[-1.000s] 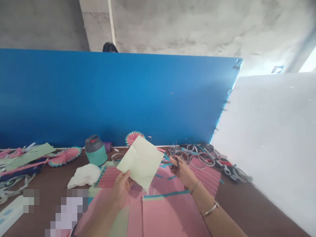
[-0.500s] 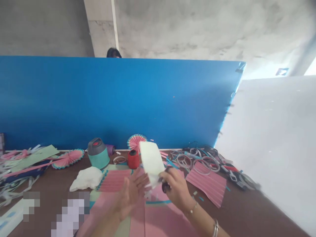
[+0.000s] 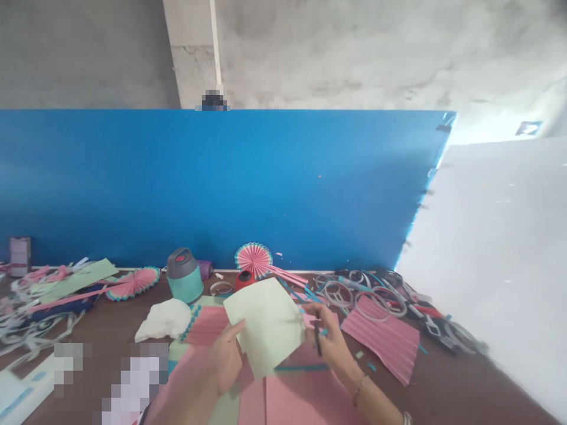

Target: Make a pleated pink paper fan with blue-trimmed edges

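A pale green sheet of paper (image 3: 266, 327) is held up tilted over the table. My left hand (image 3: 227, 357) grips its left edge, thumb on the front and the other fingers behind. At the sheet's right edge, my right hand (image 3: 330, 339) is closed around black-handled scissors (image 3: 318, 340); their blades are hidden or blurred. Beneath both hands lie pink paper sheets (image 3: 310, 395), with a blue strip across one. A pleated pink paper piece (image 3: 208, 323) with a blue-green edge lies left of the green sheet.
A pink pleated fan (image 3: 253, 260) stands by the blue partition (image 3: 266, 189). Behind the sheet is a red container (image 3: 243, 278); a teal-and-grey container (image 3: 185, 277) stands left, near a white crumpled bag (image 3: 163, 320). Tape rolls (image 3: 339, 293) and pleated pink paper (image 3: 385, 336) lie right.
The green paper has turned broad side toward me and lowered. My left hand, open beside it before, now grips it. My right hand has moved to its right edge with the scissors.
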{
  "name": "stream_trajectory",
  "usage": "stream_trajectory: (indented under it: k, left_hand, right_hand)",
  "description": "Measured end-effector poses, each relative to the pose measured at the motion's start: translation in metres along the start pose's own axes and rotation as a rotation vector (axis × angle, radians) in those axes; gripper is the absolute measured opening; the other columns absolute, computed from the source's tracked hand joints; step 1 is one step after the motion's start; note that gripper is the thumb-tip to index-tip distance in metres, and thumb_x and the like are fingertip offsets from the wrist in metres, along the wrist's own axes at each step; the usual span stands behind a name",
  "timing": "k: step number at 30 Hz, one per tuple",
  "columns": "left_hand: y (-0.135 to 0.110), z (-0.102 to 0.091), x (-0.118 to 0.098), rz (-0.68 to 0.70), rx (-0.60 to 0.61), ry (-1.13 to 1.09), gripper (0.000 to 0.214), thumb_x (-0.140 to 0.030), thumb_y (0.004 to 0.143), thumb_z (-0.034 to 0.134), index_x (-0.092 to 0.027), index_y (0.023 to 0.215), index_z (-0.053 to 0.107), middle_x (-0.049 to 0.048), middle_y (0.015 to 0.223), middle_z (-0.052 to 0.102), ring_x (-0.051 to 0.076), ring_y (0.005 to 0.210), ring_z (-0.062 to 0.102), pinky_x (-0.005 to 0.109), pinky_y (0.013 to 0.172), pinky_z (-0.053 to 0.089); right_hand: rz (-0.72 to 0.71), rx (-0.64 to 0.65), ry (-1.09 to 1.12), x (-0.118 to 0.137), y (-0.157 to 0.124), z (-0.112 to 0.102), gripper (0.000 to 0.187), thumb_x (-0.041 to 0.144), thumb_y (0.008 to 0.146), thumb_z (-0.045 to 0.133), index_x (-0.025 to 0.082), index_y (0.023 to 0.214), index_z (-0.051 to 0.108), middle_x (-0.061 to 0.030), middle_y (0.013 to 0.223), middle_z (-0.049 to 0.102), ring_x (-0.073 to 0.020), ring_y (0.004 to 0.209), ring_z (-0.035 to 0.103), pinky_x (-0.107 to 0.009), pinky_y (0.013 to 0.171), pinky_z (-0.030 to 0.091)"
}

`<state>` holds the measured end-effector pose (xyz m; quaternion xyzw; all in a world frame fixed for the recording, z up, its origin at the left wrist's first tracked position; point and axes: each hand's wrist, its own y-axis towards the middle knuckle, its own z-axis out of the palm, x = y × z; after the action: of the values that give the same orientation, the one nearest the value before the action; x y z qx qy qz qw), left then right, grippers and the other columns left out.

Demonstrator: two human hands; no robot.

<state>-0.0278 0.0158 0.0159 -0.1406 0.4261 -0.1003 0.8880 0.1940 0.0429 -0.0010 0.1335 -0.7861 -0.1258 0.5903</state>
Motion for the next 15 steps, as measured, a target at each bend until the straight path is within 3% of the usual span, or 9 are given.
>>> stream_trajectory:
  k: [3,6,8,12,15]
  left_hand:
    - [-0.003,0.0,-0.001,-0.018,0.043,0.05,0.035,-0.027,0.074,0.061,-0.017,0.108,0.06,0.0088,0.106,0.069,0.027,0.1,0.063,0.036,0.076,0.052]
    - [-0.002,-0.001,0.004,0.035,0.152,0.149,0.037,-0.03,0.069,0.067,-0.015,0.104,0.063,0.0111,0.102,0.07,0.028,0.093,0.065,0.035,0.076,0.05]
    - [0.002,-0.002,0.007,0.112,0.162,0.273,0.037,-0.031,0.066,0.071,-0.013,0.098,0.065,0.0116,0.096,0.071,0.027,0.089,0.066,0.034,0.076,0.049]
    - [0.012,-0.007,0.012,0.305,-0.102,0.555,0.03,-0.036,0.061,0.072,-0.011,0.078,0.067,0.0094,0.074,0.071,0.027,0.075,0.066,0.033,0.067,0.048]
    - [0.017,-0.011,0.009,0.372,-0.153,0.505,0.034,-0.039,0.063,0.069,-0.012,0.083,0.066,0.0081,0.073,0.071,0.026,0.073,0.066,0.032,0.066,0.048]
  right_hand:
    - [0.288,0.02,0.325,-0.001,0.004,-0.006,0.03,0.041,0.072,0.058,0.023,0.096,0.057,-0.0059,0.094,0.064,-0.0235,0.084,0.059,-0.032,0.068,0.048]
    - [0.391,0.156,0.373,-0.001,0.004,-0.006,0.033,0.038,0.064,0.066,0.021,0.092,0.059,-0.0035,0.081,0.064,-0.0216,0.07,0.059,-0.03,0.058,0.046]
    - [0.333,0.125,0.273,-0.002,0.005,-0.004,0.029,0.03,0.061,0.065,0.02,0.087,0.06,-0.003,0.078,0.063,-0.0209,0.066,0.058,-0.029,0.056,0.045]
    - [0.112,0.032,0.09,-0.005,0.008,-0.002,0.017,0.022,0.064,0.056,0.019,0.08,0.061,-0.0035,0.077,0.063,-0.0206,0.073,0.057,-0.029,0.063,0.045]
    - [0.164,-0.011,0.075,-0.009,0.009,-0.004,0.018,0.022,0.067,0.055,0.019,0.084,0.059,-0.0001,0.066,0.059,-0.0168,0.062,0.054,-0.026,0.055,0.041]
